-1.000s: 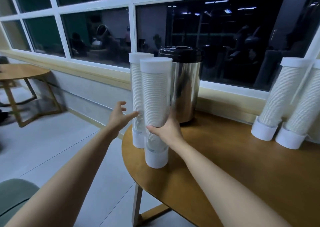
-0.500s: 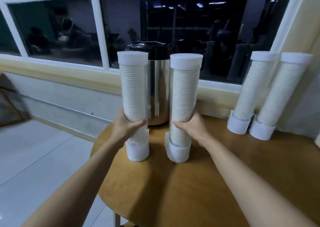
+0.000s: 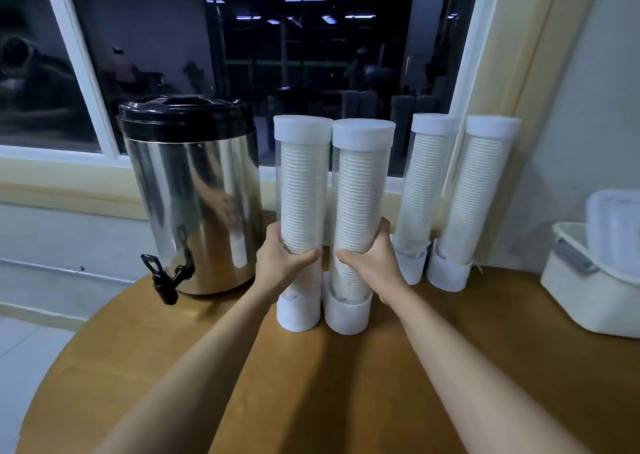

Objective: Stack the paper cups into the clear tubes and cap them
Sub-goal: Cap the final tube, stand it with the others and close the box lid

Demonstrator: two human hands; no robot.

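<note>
The left hand [image 3: 282,263] is gripping the left clear tube [image 3: 301,190] low on its body, with the fingers curled around it and the thumb in front. The right hand [image 3: 372,263] is gripping the right clear tube [image 3: 362,197] in the same way. Both tubes are standing with their white bases on the wooden bench [image 3: 311,401], near its middle, very close together. Each is holding a stack of paper cups [image 3: 300,211] and is carrying a white cap [image 3: 302,127] on top. Two more capped tubes [image 3: 479,193] are leaning on the wall at the far right edge. A steel drink dispenser [image 3: 194,197] is standing at the far left edge, and a white lidded box [image 3: 595,294] is sitting at the right edge.
</note>
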